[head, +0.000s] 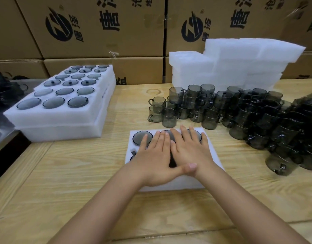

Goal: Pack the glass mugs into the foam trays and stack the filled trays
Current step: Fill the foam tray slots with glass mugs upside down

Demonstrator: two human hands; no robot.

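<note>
Head view, counts: 2 hands, 1 foam tray in work, 2 filled trays stacked, 1 pile of empty trays, loose mugs too many to count. Left hand (152, 156) and right hand (191, 149) lie flat side by side on the foam tray (171, 185), fingers straight, nothing in either grip; the left thumb overlaps the right wrist. The tray sits front-centre on the table (77, 175), mug rims (142, 138) showing in its far row. Bare wood left and in front; loose mugs (239, 113) crowd just right. Filled stack (60, 118) at the table's left edge, top tray 6 rows of 3 cells. Empty trays (239, 67) back right. Mugs: smoky grey, see-through, cylindrical, side handles.
</note>
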